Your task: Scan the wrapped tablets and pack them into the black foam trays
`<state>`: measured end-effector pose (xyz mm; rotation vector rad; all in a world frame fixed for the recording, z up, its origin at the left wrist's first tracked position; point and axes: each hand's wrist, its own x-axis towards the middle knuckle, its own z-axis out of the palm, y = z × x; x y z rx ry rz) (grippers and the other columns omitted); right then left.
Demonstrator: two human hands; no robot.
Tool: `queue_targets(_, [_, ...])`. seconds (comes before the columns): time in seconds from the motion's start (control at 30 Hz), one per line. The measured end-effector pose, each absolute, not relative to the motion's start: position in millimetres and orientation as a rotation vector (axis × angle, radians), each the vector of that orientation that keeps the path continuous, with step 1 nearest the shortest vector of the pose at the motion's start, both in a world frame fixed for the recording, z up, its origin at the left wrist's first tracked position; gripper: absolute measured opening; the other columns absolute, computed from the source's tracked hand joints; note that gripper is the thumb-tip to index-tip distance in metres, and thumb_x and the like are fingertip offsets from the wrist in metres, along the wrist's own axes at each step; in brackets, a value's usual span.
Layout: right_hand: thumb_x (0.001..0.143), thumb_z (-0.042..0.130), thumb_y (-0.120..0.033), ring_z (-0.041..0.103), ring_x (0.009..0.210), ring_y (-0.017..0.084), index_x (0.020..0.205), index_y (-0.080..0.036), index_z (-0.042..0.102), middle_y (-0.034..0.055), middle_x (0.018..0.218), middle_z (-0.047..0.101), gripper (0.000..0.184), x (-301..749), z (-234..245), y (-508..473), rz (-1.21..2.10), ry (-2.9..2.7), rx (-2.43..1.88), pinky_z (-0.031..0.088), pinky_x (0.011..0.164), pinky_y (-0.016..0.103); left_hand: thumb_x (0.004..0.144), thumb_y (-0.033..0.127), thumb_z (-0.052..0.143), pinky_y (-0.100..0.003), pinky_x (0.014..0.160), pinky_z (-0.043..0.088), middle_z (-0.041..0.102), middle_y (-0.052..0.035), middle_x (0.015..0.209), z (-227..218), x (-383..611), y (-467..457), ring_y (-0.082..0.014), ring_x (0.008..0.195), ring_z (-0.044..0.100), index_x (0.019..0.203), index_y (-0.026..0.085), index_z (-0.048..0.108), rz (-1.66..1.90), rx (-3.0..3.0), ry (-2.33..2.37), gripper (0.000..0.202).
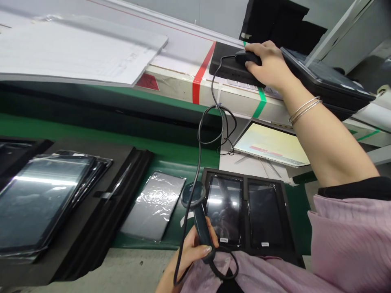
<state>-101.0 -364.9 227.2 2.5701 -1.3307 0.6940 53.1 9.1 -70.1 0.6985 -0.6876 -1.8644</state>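
My left hand [191,248] is wrapped round the handle of a dark barcode scanner [200,219], its head pointing up over the green bench. A black cable loops from the scanner's base. On the shelf above, my right hand [269,61] rests over a black computer mouse [244,57], which sits on a black block [222,67]. Beside the scanner lies a black foam tray [246,203] holding two dark screen panels, a left one [224,207] and a right one [265,211], each with a small white label. A silvery wrapped panel [155,205] lies to the scanner's left.
Stacked glass panels [39,199] lie on black foam [113,195] at the left. A lit monitor [271,142] stands under the shelf. White sheets [79,53] overhang the shelf's edge at upper left. Black trays [332,85] are stacked beyond my right hand. The mouse's cable hangs down.
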Motion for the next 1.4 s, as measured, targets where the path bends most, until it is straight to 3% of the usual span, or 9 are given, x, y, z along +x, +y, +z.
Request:
queue_targets(1.07, [0.089, 0.047, -0.030, 0.046, 0.110, 0.020, 0.134, -0.019, 0.049, 0.0129, 0.123, 0.048, 0.046, -102.3, 224.1, -366.3, 0.693, -1.318, 2.566, 0.033, 0.101, 0.033, 0.067, 0.042, 0.076, -0.028, 0.065, 0.033, 0.062, -0.0045, 0.078, -71.6, 52.9, 7.2, -0.0173, 0.072, 0.052, 0.108, 0.019, 0.047, -1.857, 0.696, -0.717, 0.054])
queue_targets(1.2, [0.092, 0.044, -0.036, 0.034, 0.128, 0.028, 0.142, -0.016, 0.038, 0.0162, 0.141, 0.035, 0.055, -95.1, 231.0, -347.7, 0.653, -1.319, 2.500, 0.024, 0.109, 0.040, 0.068, 0.041, 0.075, -0.027, 0.064, 0.034, 0.063, -0.0037, 0.079, -72.9, 53.2, 4.3, -0.0157, 0.072, 0.051, 0.107, 0.019, 0.044, -1.888, 0.683, -0.767, 0.055])
queue_targets(1.27, [0.093, 0.042, -0.036, 0.029, 0.132, 0.028, 0.144, -0.012, 0.034, 0.0151, 0.146, 0.031, 0.057, -94.1, 229.0, -316.4, 0.784, -1.227, 2.433, 0.021, 0.112, 0.039, 0.067, 0.041, 0.076, -0.027, 0.064, 0.035, 0.063, -0.0036, 0.081, -72.8, 51.9, 0.8, -0.0147, 0.072, 0.051, 0.107, 0.019, 0.042, -1.914, 0.696, -0.819, 0.057])
queue_targets(1.33, [0.094, 0.039, -0.033, 0.039, 0.127, 0.024, 0.141, -0.011, 0.036, 0.0127, 0.140, 0.041, 0.052, -100.0, 212.9, -267.8, 1.026, -1.120, 2.448, 0.029, 0.110, 0.035, 0.068, 0.042, 0.075, -0.025, 0.063, 0.035, 0.062, -0.0042, 0.083, -70.9, 48.0, -4.0, -0.0134, 0.071, 0.050, 0.105, 0.018, 0.043, -1.931, 0.714, -0.899, 0.055])
queue_targets(1.4, [0.092, 0.043, -0.035, 0.050, 0.118, 0.024, 0.142, -0.023, 0.033, 0.0083, 0.130, 0.052, 0.052, -114.0, 177.9, -207.4, 1.145, -1.251, 2.615, 0.038, 0.105, 0.039, 0.070, 0.042, 0.073, -0.025, 0.062, 0.036, 0.061, -0.0048, 0.085, -66.5, 40.4, -9.2, -0.0123, 0.069, 0.049, 0.100, 0.017, 0.046, -1.934, 0.725, -1.013, 0.048])
